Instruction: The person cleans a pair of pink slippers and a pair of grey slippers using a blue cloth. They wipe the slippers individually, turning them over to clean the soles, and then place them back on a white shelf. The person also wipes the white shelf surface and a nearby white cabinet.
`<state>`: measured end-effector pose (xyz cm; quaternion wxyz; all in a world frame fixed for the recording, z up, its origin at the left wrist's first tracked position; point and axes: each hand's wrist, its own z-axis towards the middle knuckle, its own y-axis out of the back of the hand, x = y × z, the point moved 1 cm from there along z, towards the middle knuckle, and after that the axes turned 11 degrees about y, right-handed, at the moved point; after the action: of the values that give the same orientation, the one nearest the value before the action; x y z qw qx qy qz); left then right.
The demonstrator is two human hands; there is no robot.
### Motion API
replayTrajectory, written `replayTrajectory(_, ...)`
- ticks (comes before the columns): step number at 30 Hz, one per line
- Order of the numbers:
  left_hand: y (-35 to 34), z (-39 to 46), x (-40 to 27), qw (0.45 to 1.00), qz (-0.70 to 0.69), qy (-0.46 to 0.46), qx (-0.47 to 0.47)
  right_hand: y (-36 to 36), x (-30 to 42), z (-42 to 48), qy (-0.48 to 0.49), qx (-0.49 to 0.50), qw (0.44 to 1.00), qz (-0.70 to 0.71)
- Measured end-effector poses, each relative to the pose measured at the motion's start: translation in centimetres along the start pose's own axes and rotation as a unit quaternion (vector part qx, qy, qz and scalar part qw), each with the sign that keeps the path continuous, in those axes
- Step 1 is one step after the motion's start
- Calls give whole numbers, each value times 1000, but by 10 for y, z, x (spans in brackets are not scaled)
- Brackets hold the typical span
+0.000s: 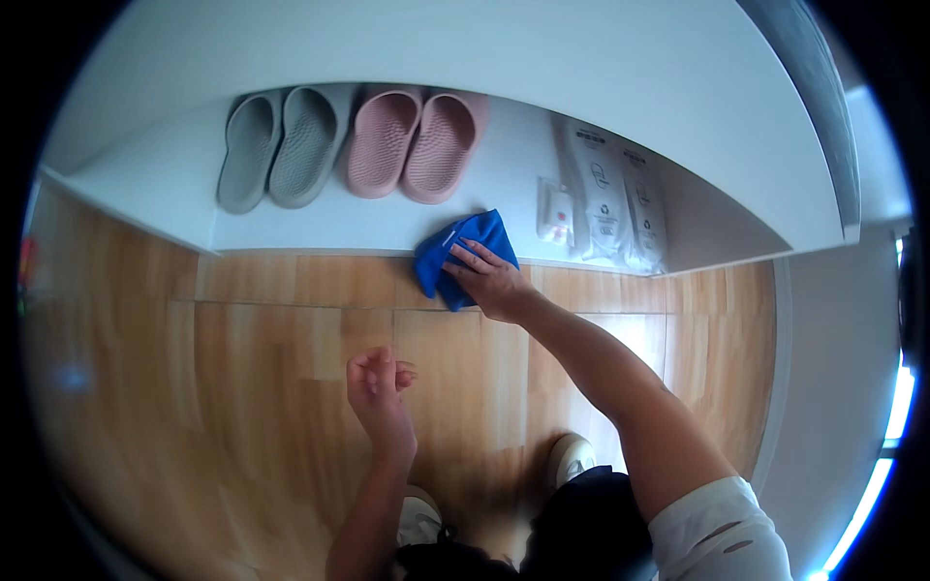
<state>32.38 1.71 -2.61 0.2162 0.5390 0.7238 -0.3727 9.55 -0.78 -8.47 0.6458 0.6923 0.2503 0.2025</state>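
My right hand (495, 285) lies on a blue cloth (501, 236), pressing it against the front edge of the white bottom shelf (312, 232). The cloth is folded and part of it hangs over the edge. My left hand (379, 385) is above the wood floor, empty, with its fingers curled loosely. Behind the cloth on the shelf stand pink slippers (439, 149), and grey slippers (305, 149) are to their left. To the right of the cloth lie a small clear packet (556, 212) and long plastic-wrapped packages (601, 196) bearing print.
The white cabinet front (465, 51) overhangs the shelf, with its side panel (719, 210) at the right. Wood-look flooring (276, 407) spreads below. My shoes (572, 459) stand near the bottom. A pale wall (828, 348) is at the right.
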Motion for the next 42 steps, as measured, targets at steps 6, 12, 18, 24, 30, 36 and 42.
replayTrajectory(6,-12,-12,12,997,75,9,16,-10,-10,-68,-26,-92,995,8)
replayTrajectory(12,4,-5,13,995,80,-32,42,74,28,-44,-62,-154,955,247)
replayTrajectory(18,28,-22,-62,986,8,-157,-58,162,57,59,-245,-88,459,849)
replayTrajectory(24,67,-94,-116,977,37,-140,-159,233,112,89,-242,-64,467,848)
replayTrajectory(30,56,-194,-206,989,-87,-22,-122,357,164,96,-206,-29,748,631)
replayTrajectory(36,42,-246,-253,812,-563,-39,151,491,248,115,154,20,927,340)
replayTrajectory(42,70,-231,-308,731,-600,-94,311,574,247,131,115,146,813,552)
